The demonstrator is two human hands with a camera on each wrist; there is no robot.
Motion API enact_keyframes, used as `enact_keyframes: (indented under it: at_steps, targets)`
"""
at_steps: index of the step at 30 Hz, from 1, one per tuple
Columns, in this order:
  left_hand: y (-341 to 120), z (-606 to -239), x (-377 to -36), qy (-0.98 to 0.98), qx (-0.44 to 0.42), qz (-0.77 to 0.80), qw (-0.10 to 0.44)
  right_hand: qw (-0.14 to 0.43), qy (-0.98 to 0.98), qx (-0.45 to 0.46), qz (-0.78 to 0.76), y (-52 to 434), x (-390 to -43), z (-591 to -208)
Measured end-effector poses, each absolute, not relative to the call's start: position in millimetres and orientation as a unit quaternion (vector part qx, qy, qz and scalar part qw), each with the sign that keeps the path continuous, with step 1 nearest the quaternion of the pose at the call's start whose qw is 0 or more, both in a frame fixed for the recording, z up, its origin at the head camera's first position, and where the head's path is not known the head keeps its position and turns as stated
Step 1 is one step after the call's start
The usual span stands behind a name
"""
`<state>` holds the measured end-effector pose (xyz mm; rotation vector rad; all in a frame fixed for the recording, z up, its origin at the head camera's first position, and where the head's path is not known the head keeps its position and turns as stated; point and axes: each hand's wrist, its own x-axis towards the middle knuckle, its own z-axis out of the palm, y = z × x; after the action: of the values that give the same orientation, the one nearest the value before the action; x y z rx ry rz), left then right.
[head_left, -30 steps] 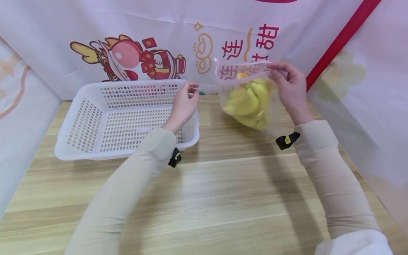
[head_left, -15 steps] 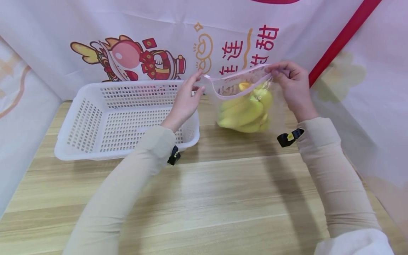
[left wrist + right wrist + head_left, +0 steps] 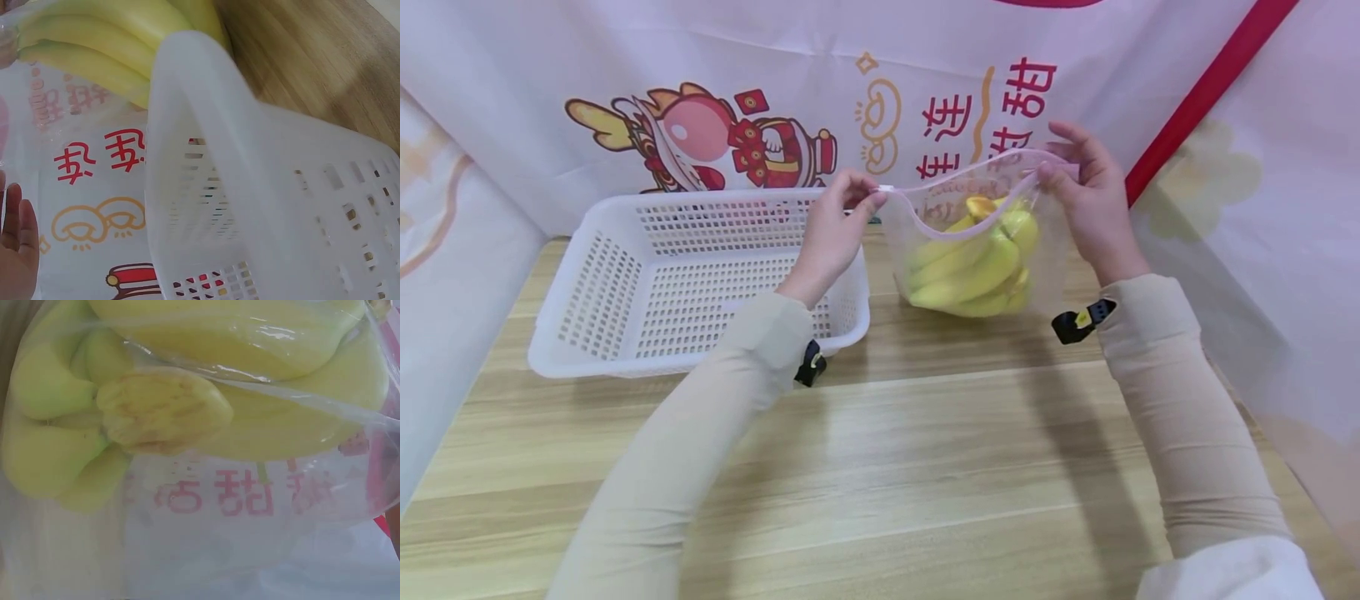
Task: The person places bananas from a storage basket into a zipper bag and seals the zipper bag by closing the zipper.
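Observation:
A clear zip bag (image 3: 942, 236) with a pink-edged mouth holds a bunch of yellow bananas (image 3: 970, 271). My left hand (image 3: 831, 233) pinches the mouth's left corner at the small white slider (image 3: 886, 188). At the opposite end my right hand (image 3: 1093, 204) grips the pink edge between thumb and fingers. The mouth sags in a curve between both hands. In the right wrist view the bananas (image 3: 237, 344) show close up through the plastic, and the right hand is mostly out of that picture. The left wrist view shows part of my left hand (image 3: 17, 256) at its edge.
A white perforated plastic basket (image 3: 700, 364) stands left of the bag, under my left forearm. Both rest on a wood-grain table (image 3: 880, 475). A printed white cloth (image 3: 820, 50) hangs behind, with more cloth at both sides.
The bag has turned and shifted left and slightly nearer. My left hand, free one second ago, now pinches its slider corner. The right hand keeps its hold, with some fingers lifted.

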<state>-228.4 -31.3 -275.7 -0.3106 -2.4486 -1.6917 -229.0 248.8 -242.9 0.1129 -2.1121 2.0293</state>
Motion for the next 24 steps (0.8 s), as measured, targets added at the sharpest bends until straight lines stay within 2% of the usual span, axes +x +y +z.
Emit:
enact_keyframes:
  at_steps: [7, 12, 17, 24]
  targets:
    - [-32.0, -276.8, -229.3, -0.815, -0.086, -0.562, 0.109, 0.133, -0.720, 0.014, 0.681, 254.5, -231.7, -244.6]
    - [-33.6, -277.0, -228.2, -0.811, -0.076, -0.567, 0.119, 0.138, -0.704, -0.024, 0.696, 265.6, -232.4, -247.3]
    - [-34.0, -274.3, -227.0, -0.804, -0.068, -0.578, 0.121, 0.159, -0.681, -0.016, 0.714, 272.4, -232.6, -250.5]
    - [-33.1, -271.9, -226.9, -0.800, -0.066, -0.582, 0.128, 0.154, -0.686, -0.045, 0.709, 272.8, -233.7, -247.2]
